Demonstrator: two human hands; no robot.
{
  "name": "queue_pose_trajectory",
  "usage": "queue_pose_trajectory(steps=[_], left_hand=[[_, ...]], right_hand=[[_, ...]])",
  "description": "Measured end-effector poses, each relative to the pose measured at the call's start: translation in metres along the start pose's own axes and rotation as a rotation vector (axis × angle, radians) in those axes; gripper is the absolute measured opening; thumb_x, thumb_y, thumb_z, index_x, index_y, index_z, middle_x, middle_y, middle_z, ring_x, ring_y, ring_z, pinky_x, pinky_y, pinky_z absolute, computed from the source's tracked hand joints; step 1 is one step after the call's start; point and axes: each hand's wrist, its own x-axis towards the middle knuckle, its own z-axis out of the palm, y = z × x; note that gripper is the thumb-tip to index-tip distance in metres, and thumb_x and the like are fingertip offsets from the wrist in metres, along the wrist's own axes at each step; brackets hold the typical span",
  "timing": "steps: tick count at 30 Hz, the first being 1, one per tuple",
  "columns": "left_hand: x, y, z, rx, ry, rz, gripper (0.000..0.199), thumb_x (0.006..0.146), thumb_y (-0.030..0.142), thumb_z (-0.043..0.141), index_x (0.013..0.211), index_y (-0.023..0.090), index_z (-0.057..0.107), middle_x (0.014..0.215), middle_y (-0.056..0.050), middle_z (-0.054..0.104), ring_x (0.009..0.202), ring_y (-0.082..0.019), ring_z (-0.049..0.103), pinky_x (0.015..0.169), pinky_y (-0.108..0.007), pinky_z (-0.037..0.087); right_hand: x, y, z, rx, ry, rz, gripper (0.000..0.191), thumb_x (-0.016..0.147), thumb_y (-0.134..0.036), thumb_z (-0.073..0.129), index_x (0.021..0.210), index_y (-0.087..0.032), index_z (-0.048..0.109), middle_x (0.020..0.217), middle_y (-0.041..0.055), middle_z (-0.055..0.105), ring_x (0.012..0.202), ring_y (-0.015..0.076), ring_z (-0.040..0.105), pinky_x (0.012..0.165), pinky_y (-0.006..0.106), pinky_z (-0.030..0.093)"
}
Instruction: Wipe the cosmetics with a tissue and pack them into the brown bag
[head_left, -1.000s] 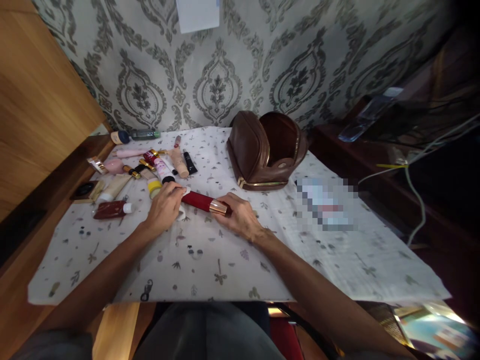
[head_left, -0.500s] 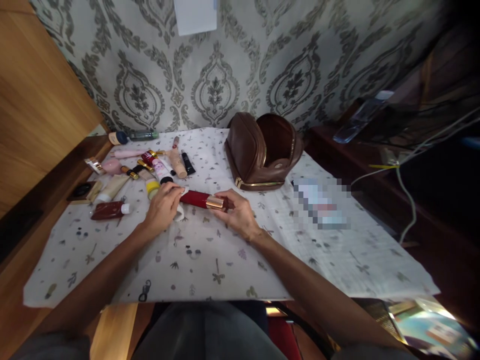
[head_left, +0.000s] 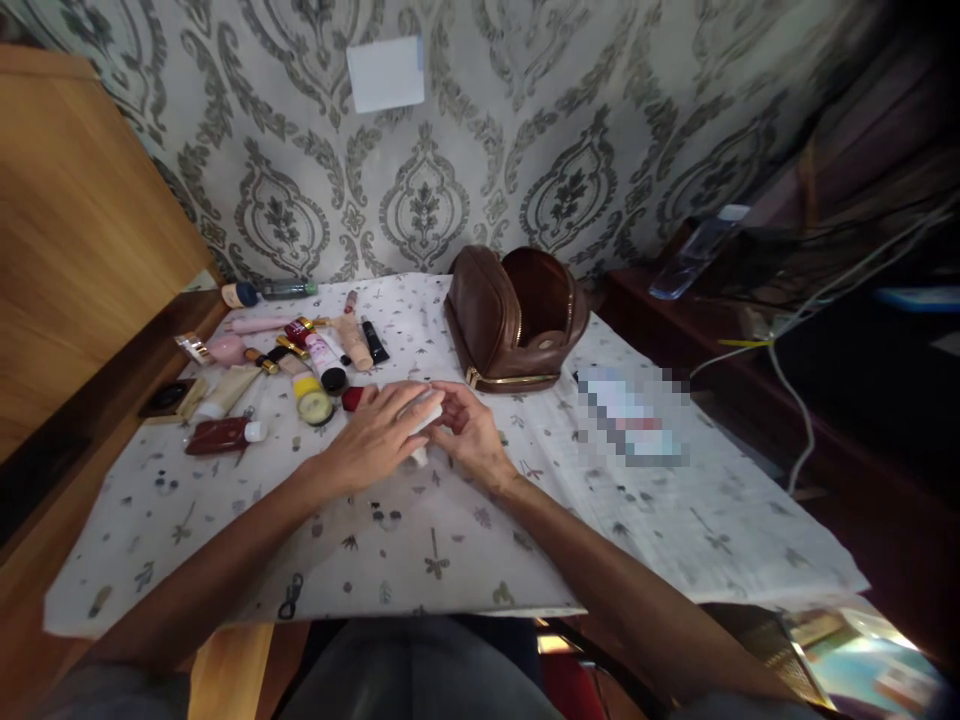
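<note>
A dark red bottle [head_left: 352,399] lies sideways between my hands, mostly covered by them; only its left end shows. My left hand [head_left: 375,437] is closed over its middle, pressing a folded white wipe [head_left: 424,415] onto it. At the other end my right hand [head_left: 474,440] grips the bottle, with thumb and fingers curled round. Just left of my hands stand a yellow-labelled jar [head_left: 313,405] and a white tube with a black cap [head_left: 324,362]. Behind them, to the right, sits a brown cosmetic bag [head_left: 480,320], its top unzipped.
More cosmetics spread leftward: a reddish-brown bottle [head_left: 216,436], a beige tube [head_left: 351,342], a black tube [head_left: 375,342] and a compact [head_left: 171,400]. A pixelated flat object [head_left: 634,420] lies on the right of the cloth [head_left: 435,590]. Beyond are a clear bottle [head_left: 694,258] and white cables [head_left: 804,430].
My left hand has slid right along the bottle with the wipe, from its left end towards the gold band, which is now hidden. The view has tilted up slightly.
</note>
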Motion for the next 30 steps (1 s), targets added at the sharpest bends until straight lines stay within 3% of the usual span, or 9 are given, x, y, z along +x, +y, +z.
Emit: queue_pose_trajectory(steps=[3,7,9,12,15,18,21,26,30], left_hand=[[-0.001,-0.015,0.007,0.152,-0.038,0.065,0.041,0.099,0.015,0.046,0.139,0.024,0.050,0.122,-0.014,0.061,0.111,-0.028,0.059,0.094,-0.046,0.045],[0.003,-0.033,0.003,0.085,0.075,0.070,0.016,0.098,0.019,0.051,0.108,0.021,0.062,0.092,-0.007,0.062,0.090,-0.023,0.061,0.084,-0.037,0.049],[0.008,-0.033,-0.007,-0.051,0.211,-0.048,0.006,0.095,0.025,0.056,0.098,0.021,0.059,0.086,-0.004,0.061,0.083,-0.021,0.060,0.079,-0.033,0.050],[0.014,-0.019,-0.026,-0.367,0.444,-0.327,0.013,0.089,0.031,0.062,0.093,0.023,0.053,0.077,0.002,0.058,0.067,-0.015,0.056,0.063,-0.026,0.047],[0.016,0.001,-0.039,-0.657,0.554,-0.487,0.015,0.084,0.032,0.063,0.088,0.024,0.051,0.070,0.004,0.056,0.057,-0.012,0.051,0.054,-0.023,0.043],[0.014,0.011,-0.041,-0.767,0.537,-0.528,0.015,0.081,0.032,0.063,0.084,0.023,0.051,0.069,0.003,0.058,0.057,-0.013,0.054,0.053,-0.024,0.043],[0.009,0.005,-0.039,-0.710,0.522,-0.575,0.012,0.082,0.030,0.060,0.081,0.023,0.050,0.066,0.004,0.058,0.057,-0.014,0.055,0.054,-0.025,0.043],[0.002,-0.008,-0.048,-0.393,0.471,-0.551,0.017,0.087,0.030,0.053,0.072,0.021,0.051,0.058,0.005,0.048,0.054,-0.012,0.044,0.055,-0.025,0.034],[0.001,-0.014,-0.061,-0.197,0.183,-0.526,0.023,0.091,0.029,0.045,0.071,0.021,0.051,0.056,0.005,0.043,0.055,-0.013,0.044,0.058,-0.026,0.032]], right_hand=[[-0.003,-0.002,0.001,0.034,-0.061,0.028,0.061,0.074,-0.025,0.069,0.130,-0.026,0.045,0.093,0.0005,0.067,0.085,0.0172,0.066,0.084,0.036,0.055],[-0.002,-0.011,0.005,-0.020,-0.098,-0.015,0.064,0.079,-0.021,0.062,0.138,-0.027,0.038,0.103,0.0048,0.069,0.099,0.0204,0.067,0.092,0.041,0.052],[0.003,-0.019,0.009,-0.051,-0.085,-0.059,0.065,0.079,-0.022,0.064,0.139,-0.027,0.038,0.120,0.0094,0.065,0.112,0.0222,0.063,0.097,0.042,0.050],[0.008,-0.029,0.021,-0.062,-0.165,-0.048,0.071,0.070,-0.025,0.074,0.134,-0.026,0.044,0.133,0.0104,0.056,0.122,0.0241,0.057,0.103,0.043,0.047],[0.004,-0.028,0.038,0.015,-0.349,0.052,0.051,0.065,-0.030,0.080,0.110,-0.023,0.056,0.107,0.0037,0.064,0.100,0.0215,0.063,0.090,0.038,0.054],[-0.006,-0.021,0.051,0.046,-0.451,0.160,0.029,0.068,-0.033,0.075,0.084,-0.022,0.054,0.075,-0.0029,0.058,0.071,0.0158,0.059,0.067,0.031,0.054],[-0.014,-0.018,0.054,-0.159,-0.371,0.151,0.018,0.072,-0.027,0.067,0.080,-0.022,0.052,0.068,-0.0041,0.055,0.062,0.0135,0.054,0.059,0.026,0.048],[-0.017,-0.024,0.041,-0.849,-0.210,-0.037,0.024,0.079,-0.030,0.062,0.100,-0.020,0.059,0.075,0.0020,0.066,0.063,0.0180,0.060,0.062,0.027,0.043],[-0.018,-0.024,0.033,-1.199,-0.205,-0.142,0.042,0.085,-0.032,0.062,0.124,-0.017,0.058,0.094,0.0087,0.072,0.081,0.0231,0.066,0.066,0.028,0.043]])
